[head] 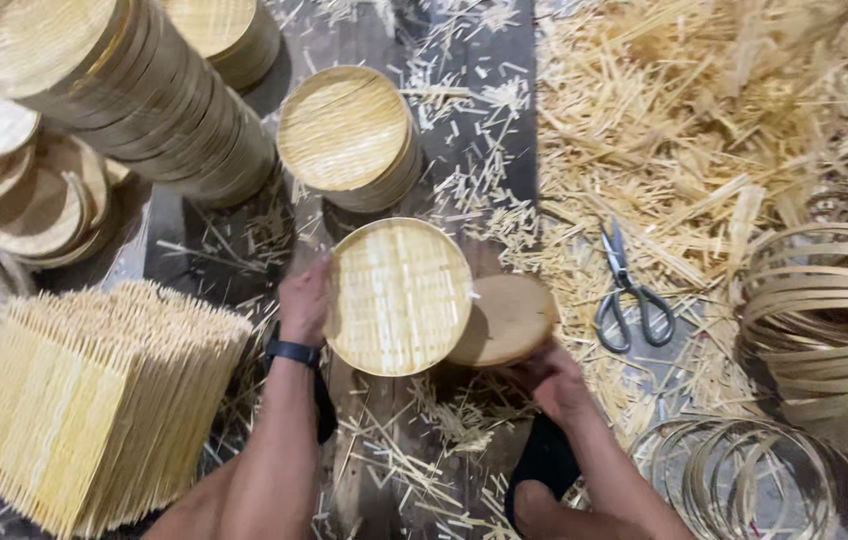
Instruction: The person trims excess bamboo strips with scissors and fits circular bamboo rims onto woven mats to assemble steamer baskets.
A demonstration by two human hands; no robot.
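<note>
From the head camera, the left hand gripped the left rim of a round woven bamboo tray, fingers curled over its edge, so the tray stood tilted just to the right of that grip. The right hand rested lower right of the tray, fingers closed against the underside of a round wooden block, which sat partly behind the tray's right edge. Scissors lay well to the right of that hand on bamboo scraps; a stack of slats sat left of the left forearm.
</note>
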